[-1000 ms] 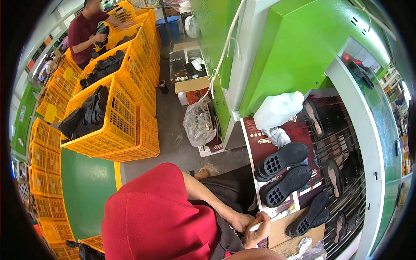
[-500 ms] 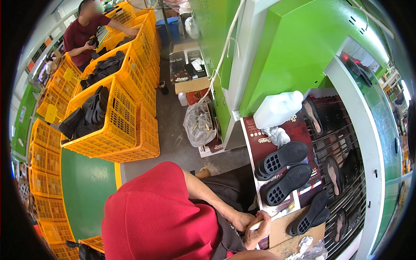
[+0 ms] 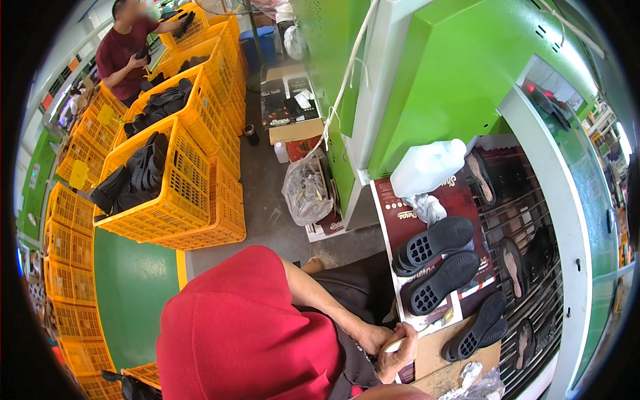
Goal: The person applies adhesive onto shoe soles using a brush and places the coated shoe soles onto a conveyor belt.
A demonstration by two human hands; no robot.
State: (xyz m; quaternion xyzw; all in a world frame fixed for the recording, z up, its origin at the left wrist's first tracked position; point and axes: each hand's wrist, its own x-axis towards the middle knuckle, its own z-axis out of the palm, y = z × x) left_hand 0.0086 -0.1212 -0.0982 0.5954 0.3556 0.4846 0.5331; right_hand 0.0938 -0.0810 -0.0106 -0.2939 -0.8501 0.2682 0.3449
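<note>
My two hands are close together at the lower middle, in front of a board. My left hand (image 3: 371,339) is closed, its fingers curled in against the right hand, so what they hold is hidden. My right hand (image 3: 402,353) is closed around a short pale stick (image 3: 393,346), whose ends are mostly covered. Beyond the hands, a pair of black shoe soles (image 3: 443,283) lies on dark red printed cardboard (image 3: 405,215), with grid-patterned heels showing. Nearer, another pair of black soles (image 3: 472,335) rests on brown cardboard (image 3: 429,357), one overlapping the other.
To the right, a metal-bar conveyor (image 3: 543,293) carries dark shoe parts into a green machine (image 3: 453,87). A white jug (image 3: 427,168) stands on the cardboard. Yellow crates (image 3: 180,187) of black soles are stacked at left. A co-worker (image 3: 130,57) stands behind them.
Both my hands have stayed nearly still around the pale stick. At the far left, the co-worker's outstretched arm has risen and now holds a dark sole above a crate.
</note>
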